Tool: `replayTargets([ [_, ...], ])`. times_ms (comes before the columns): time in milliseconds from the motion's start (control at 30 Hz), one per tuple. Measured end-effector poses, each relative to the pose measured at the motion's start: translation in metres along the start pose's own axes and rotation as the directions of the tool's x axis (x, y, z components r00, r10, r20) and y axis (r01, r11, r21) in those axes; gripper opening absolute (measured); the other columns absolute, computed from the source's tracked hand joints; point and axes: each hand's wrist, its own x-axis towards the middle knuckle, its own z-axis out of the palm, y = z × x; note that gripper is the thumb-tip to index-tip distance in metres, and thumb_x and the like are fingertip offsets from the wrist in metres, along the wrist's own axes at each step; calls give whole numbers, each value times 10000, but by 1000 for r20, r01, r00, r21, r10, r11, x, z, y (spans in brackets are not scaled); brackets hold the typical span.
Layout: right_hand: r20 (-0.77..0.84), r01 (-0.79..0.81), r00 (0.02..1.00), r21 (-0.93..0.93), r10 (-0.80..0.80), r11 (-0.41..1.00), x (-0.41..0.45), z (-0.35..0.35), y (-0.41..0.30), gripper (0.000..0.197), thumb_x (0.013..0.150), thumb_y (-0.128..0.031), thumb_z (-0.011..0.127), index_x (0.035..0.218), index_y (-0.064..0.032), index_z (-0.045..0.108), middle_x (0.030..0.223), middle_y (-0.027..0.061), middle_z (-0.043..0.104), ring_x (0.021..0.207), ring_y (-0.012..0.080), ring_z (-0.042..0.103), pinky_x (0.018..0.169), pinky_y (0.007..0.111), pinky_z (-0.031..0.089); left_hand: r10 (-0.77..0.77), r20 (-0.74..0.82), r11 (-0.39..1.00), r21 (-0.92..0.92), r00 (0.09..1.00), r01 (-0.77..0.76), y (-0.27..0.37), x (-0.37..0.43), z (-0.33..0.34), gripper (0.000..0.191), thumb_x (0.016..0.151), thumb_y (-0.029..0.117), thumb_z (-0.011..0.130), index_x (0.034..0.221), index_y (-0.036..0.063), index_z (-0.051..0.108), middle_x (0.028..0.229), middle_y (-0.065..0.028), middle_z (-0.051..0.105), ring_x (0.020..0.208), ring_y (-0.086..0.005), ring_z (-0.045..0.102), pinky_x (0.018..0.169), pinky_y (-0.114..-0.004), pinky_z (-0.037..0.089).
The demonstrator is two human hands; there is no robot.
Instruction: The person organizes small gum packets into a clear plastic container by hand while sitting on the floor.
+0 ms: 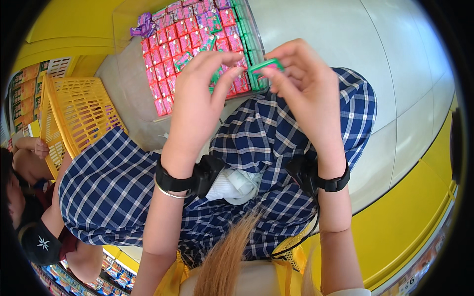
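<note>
My right hand (301, 79) holds a small green-and-pink wrapped packet (267, 66) between thumb and fingers. Beside it, at the packet's left end, my left hand (207, 79) has thumb and forefinger apart with nothing seen between them. Below both hands lies a clear plastic bin (261, 37) with rows of red-and-pink wrapped packets (174, 48). Green packets (244, 27) stand in a column along its right side, and a few green ones lie loose on top. Purple packets (143, 26) are heaped at its upper left corner.
A yellow plastic basket (87, 107) stands left of the bin, and a co-worker's hand (40, 147) grips a yellow basket's edge there. Orange boxes (26, 92) are stacked beyond. Yellow shelving (400, 225) runs along the lower right, with grey floor tiles (355, 44) beside it.
</note>
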Motion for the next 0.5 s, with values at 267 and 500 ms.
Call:
replayTargets([
  [267, -162, -40, 985, 78, 53, 996, 1, -2, -12, 165, 872, 5, 666, 1006, 25, 571, 838, 52, 652, 657, 40, 599, 553, 166, 473, 40, 51, 597, 800, 998, -65, -25, -33, 13, 368, 859, 322, 665, 1216, 230, 667, 1165, -138, 477, 1004, -308, 494, 829, -413, 458],
  [500, -155, -66, 985, 78, 78, 995, 2, -2, -11, 160, 880, -2, 656, 1014, 21, 571, 831, 48, 658, 643, 35, 596, 554, 161, 465, 36, 42, 615, 787, 998, -55, -21, -31, 12, 419, 868, 338, 654, 1277, 255, 622, 1172, -139, 473, 998, -308, 487, 841, -409, 445],
])
